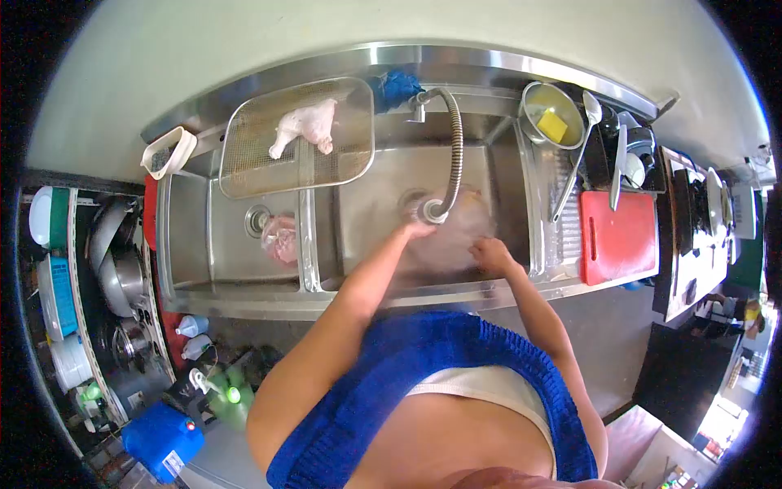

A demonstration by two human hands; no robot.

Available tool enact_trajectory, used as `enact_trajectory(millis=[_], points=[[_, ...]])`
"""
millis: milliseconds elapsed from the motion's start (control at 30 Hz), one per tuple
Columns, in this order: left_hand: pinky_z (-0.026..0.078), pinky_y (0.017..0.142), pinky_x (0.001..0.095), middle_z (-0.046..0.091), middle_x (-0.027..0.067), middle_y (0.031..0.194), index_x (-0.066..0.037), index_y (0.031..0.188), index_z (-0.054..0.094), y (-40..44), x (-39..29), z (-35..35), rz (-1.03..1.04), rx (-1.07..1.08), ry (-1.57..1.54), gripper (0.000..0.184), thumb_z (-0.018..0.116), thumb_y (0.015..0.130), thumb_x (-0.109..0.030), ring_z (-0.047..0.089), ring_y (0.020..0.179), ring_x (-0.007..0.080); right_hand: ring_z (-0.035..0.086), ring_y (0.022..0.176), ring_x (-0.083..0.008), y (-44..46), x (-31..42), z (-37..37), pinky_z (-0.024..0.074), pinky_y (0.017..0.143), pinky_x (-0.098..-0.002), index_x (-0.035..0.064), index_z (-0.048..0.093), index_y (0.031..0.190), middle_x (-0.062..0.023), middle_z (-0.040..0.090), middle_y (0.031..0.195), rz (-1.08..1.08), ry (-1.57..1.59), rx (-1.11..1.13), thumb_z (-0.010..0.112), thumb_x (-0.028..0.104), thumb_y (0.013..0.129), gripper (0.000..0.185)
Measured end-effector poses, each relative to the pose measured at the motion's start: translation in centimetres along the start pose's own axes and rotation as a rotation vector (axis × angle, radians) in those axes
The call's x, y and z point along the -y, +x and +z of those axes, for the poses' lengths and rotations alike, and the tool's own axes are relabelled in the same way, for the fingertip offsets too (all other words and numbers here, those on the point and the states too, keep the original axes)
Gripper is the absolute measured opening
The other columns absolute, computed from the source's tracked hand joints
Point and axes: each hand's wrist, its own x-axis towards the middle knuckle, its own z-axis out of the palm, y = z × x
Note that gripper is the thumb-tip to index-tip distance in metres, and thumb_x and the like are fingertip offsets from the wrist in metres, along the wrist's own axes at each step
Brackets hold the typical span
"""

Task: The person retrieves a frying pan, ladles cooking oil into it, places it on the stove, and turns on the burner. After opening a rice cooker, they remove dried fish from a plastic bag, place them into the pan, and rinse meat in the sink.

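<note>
In the right basin (pixel 375 171) of a steel sink, both my hands are at a pale, blurred, see-through thing (pixel 452 240) that looks like a plastic bag. My left hand (pixel 419 229) is at its left side, right by the spray head (pixel 434 212), which partly covers the fingers. On the opposite side, my right hand (pixel 490 254) has its fingers curled in, gripping the edge. Blur hides what the bag holds. A raw chicken leg (pixel 308 128) lies in a wire mesh basket (pixel 244 175) that spans the sink divider.
Pink meat (pixel 281 240), seemingly wrapped in plastic, lies in the left basin near its drain (pixel 258 220). At right are a steel bowl (pixel 533 102) with a yellow sponge (pixel 552 125), a long spoon (pixel 575 163), a knife (pixel 619 167) and a red cutting board (pixel 619 236).
</note>
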Motion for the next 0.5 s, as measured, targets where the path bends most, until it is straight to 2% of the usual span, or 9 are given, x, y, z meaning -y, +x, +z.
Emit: enact_trajectory(millis=[67,167,200,233,300,367,433,500], points=[[0.046,0.091,0.0352,0.064,0.0147,0.115,-0.005,0.12,0.06,-0.5,0.3,0.7,-0.014,0.02,0.084,0.046,0.055,0.088,-0.038,0.058,0.107,0.0228,0.061,0.081,-0.0418,-0.4,-1.4,0.0,0.0468,0.073,-0.0511,0.0027,0.066,0.081,-0.0211,0.064,0.083,-0.003,0.041,-0.094,0.054,0.031,0.089,0.032],[0.045,0.092,0.0353,0.064,0.0149,0.116,-0.005,0.121,0.06,-1.1,-0.6,1.5,-0.1,0.074,0.283,0.049,0.055,0.088,-0.041,0.057,0.109,0.0231,0.06,0.082,-0.0422,-1.4,-2.8,-1.1,0.0473,0.073,-0.0507,0.003,0.066,0.082,-0.0217,0.064,0.084,0.006,0.074,-0.132,0.054,0.028,0.088,0.029],[0.045,0.093,0.0384,0.061,0.0198,0.12,-0.007,0.117,0.062,-0.9,-1.3,1.4,-0.259,0.118,0.398,0.05,0.061,0.084,-0.044,0.056,0.114,0.0299,0.06,0.082,-0.0421,-1.3,-3.0,-1.5,0.0482,0.073,-0.0496,0.0027,0.066,0.083,-0.0233,0.064,0.084,0.001,0.063,-0.128,0.054,0.026,0.088,0.027],[0.045,0.093,0.0384,0.061,0.0198,0.12,-0.007,0.117,0.062,-0.7,-0.4,0.9,-0.26,0.111,0.394,0.05,0.061,0.084,-0.044,0.056,0.114,0.0299,0.06,0.082,-0.0421,-1.4,-3.1,-1.5,0.0482,0.073,-0.0496,0.0027,0.066,0.083,-0.0233,0.064,0.084,-0.005,0.06,-0.125,0.054,0.026,0.088,0.027],[0.045,0.094,0.0408,0.059,0.022,0.121,-0.011,0.113,0.065,-0.2,2.3,-0.7,0.046,-0.196,0.287,0.046,0.065,0.079,-0.043,0.054,0.116,0.0368,0.063,0.078,-0.0413,-1.7,-3.1,-1.6,0.0502,0.073,-0.0504,0.0004,0.066,0.076,-0.0223,0.065,0.079,0.065,-0.136,-0.109,0.054,0.029,0.089,0.034],[0.045,0.095,0.0433,0.059,0.0226,0.121,-0.01,0.107,0.066,-3.8,-1.2,-3.1,-0.134,-0.393,0.605,0.042,0.067,0.074,-0.036,0.052,0.115,0.0411,0.063,0.079,-0.0408,-2.1,-2.3,-1.5,0.0503,0.074,-0.0499,0.0007,0.066,0.076,-0.0224,0.065,0.081,0.096,-0.148,-0.108,0.054,0.029,0.089,0.034],[0.045,0.094,0.0454,0.059,0.0229,0.12,-0.004,0.105,0.067,-3.9,3.9,-4.6,-0.286,-0.265,0.827,0.044,0.069,0.069,-0.03,0.054,0.115,0.0394,0.064,0.081,-0.0403,-2.8,-2.0,-1.1,0.0505,0.075,-0.0494,0.001,0.066,0.077,-0.0225,0.065,0.083,0.131,-0.159,-0.098,0.054,0.03,0.089,0.033],[0.047,0.09,0.047,0.062,0.0228,0.116,-0.001,0.1,0.068,-6.1,7.8,-3.7,0.07,-0.477,1.328,0.04,0.067,0.069,-0.026,0.059,0.109,0.0359,0.063,0.085,-0.0398,-2.6,-2.5,0.3,0.0507,0.076,-0.049,0.0021,0.066,0.08,-0.0224,0.065,0.084,0.156,-0.12,-0.125,0.054,0.031,0.09,0.032]])
